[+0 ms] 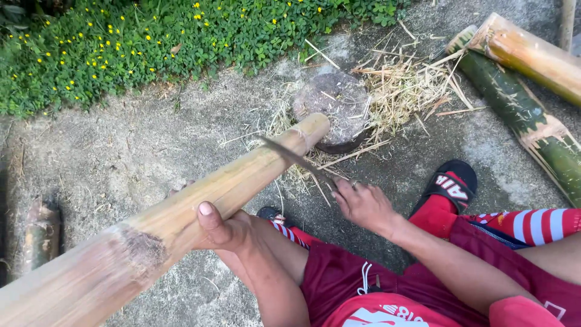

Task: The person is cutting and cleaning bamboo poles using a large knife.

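Left hand (221,227): I grip the bamboo pole (181,212) to steady it; right hand (363,206) clenches the knife (296,158) against it.

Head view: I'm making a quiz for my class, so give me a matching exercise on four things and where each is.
1. bamboo pole
2. blade
3. green bamboo pieces
4. yellow flowers

a. top left
b. gripped by the left hand
c. lying top right
d. held by the right hand

Pairs: 1-b, 2-d, 3-c, 4-a
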